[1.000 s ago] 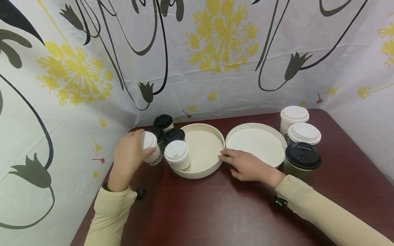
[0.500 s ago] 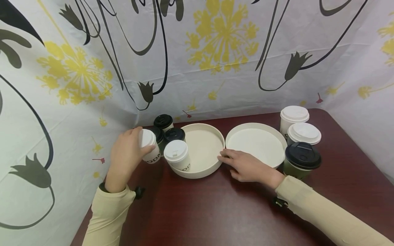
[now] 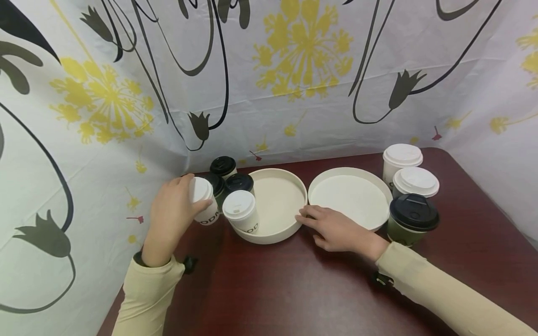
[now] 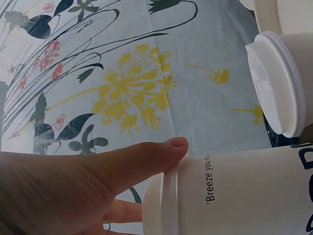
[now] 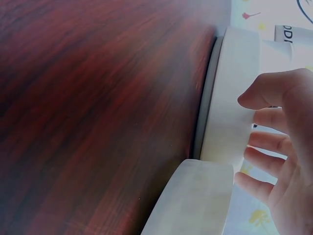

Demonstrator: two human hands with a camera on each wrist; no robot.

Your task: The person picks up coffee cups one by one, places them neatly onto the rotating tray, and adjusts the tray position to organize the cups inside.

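Note:
At the left, my left hand (image 3: pixel 171 212) grips a white paper coffee cup (image 3: pixel 207 201) by its white lid. In the left wrist view the thumb presses the lid's edge, above small print on the cup (image 4: pixel 239 191). Another white-lidded cup (image 3: pixel 240 210) stands inside the front left of the left round tray (image 3: pixel 279 200). My right hand (image 3: pixel 334 228) reaches to where this tray meets the right round tray (image 3: pixel 350 193), fingertips at the left tray's rim. In the right wrist view its thumb and fingers are spread apart beside the pale tray wall (image 5: pixel 232 98).
Several black-lidded cups (image 3: pixel 222 165) cluster behind the held cup, against the left tray. Right of the right tray stand two white-lidded cups (image 3: pixel 402 158) and a green cup with a black lid (image 3: pixel 412 219). A patterned cloth (image 3: pixel 294 116) hangs behind the dark red table (image 3: pixel 269 289).
My left hand has shifted slightly left with the cup. My right hand has drawn back a little toward me along the tray rim. The cups and trays have hardly moved.

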